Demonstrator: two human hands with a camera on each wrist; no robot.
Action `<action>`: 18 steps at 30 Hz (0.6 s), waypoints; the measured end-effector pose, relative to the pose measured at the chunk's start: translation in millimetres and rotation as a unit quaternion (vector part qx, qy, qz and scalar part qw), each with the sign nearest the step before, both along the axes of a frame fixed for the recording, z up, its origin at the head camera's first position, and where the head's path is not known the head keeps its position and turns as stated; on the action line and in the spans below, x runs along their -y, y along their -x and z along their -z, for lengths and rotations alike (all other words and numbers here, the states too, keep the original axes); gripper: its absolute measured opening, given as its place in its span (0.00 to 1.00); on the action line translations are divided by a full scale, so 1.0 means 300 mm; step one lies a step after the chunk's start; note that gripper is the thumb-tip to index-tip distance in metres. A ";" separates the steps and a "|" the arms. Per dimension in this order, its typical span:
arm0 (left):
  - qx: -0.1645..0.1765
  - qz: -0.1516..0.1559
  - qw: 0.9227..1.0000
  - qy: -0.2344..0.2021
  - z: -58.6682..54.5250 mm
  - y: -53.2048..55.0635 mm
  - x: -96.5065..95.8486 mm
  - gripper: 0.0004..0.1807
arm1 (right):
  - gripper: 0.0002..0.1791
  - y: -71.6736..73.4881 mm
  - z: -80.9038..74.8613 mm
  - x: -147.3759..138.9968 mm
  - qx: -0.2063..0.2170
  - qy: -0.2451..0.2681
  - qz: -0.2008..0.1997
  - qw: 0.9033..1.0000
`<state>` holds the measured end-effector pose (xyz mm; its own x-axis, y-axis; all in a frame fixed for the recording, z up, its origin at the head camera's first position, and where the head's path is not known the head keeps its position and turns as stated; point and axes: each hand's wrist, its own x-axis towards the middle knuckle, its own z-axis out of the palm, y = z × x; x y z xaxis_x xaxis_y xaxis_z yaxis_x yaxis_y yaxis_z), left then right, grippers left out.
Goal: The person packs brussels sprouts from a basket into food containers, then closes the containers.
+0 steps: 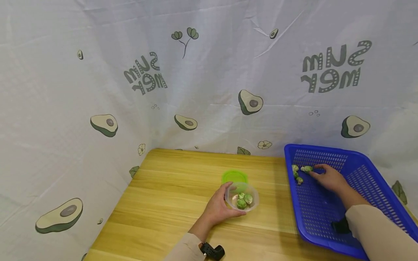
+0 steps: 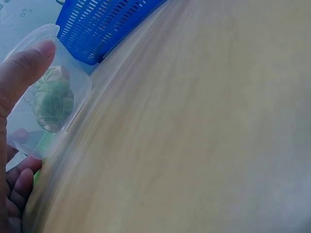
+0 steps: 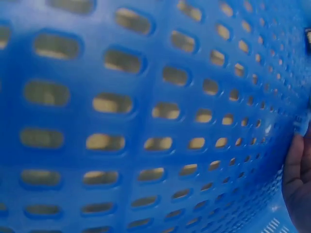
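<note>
Your left sleeve (image 1: 185, 250) nearest; picking at the blue basket (image 1: 295, 208).
Left of the basket, your left hand (image 1: 216, 207) curls round a clear tub (image 1: 256, 200) with three sprouts (image 1: 241, 204) inside; a green lid (image 1: 234, 175) lies that side too. Inside the basket, by its left wall, loose sprouts (image 1: 299, 180) lie near a single sprout (image 1: 306, 169), which your right hand (image 1: 331, 180) appears to pinch between thumb and fingers. Step, as judged: picking that one out. Next move calls for a light, sure pinch and a lift clear of the basket's rim, with the tub held steady.
</note>
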<state>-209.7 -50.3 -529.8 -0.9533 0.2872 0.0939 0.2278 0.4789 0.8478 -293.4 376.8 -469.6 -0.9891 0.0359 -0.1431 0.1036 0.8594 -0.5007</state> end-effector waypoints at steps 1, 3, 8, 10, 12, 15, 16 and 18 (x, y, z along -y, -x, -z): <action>0.000 0.000 1.000 -0.003 0.000 -0.001 0.000 0.60 | 0.39 0.002 0.007 -0.002 0.000 0.002 0.002 1.000; 0.003 0.000 1.000 -0.005 -0.003 -0.002 -0.001 0.60 | 0.39 0.004 0.017 -0.004 -0.004 0.002 0.005 1.000; 0.000 0.004 1.000 -0.010 -0.006 -0.003 -0.002 0.60 | 0.39 0.008 0.027 0.003 -0.013 -0.012 -0.001 1.000; -0.004 0.004 1.000 -0.009 -0.003 -0.002 -0.002 0.60 | 0.39 0.012 0.029 0.007 -0.015 -0.016 -0.003 1.000; -0.003 0.004 1.000 -0.008 -0.002 -0.001 -0.002 0.60 | 0.39 0.013 0.028 0.012 -0.015 -0.017 -0.004 1.000; 0.000 0.002 1.000 -0.006 -0.001 0.000 -0.001 0.60 | 0.36 0.014 0.027 0.018 -0.018 -0.021 -0.004 1.000; 0.002 0.002 1.000 -0.005 -0.001 0.000 -0.001 0.60 | 0.36 0.014 0.025 0.019 -0.019 -0.021 -0.004 1.000; 0.001 0.001 1.000 -0.001 -0.001 0.001 -0.001 0.60 | 0.35 0.015 0.026 0.021 -0.021 -0.020 -0.003 1.000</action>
<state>-210.0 -50.1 -529.3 -0.9530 0.2885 0.0922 0.2266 0.4773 0.8490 -297.7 370.5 -477.5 -0.9944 0.0342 -0.0995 0.0772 0.8794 -0.4698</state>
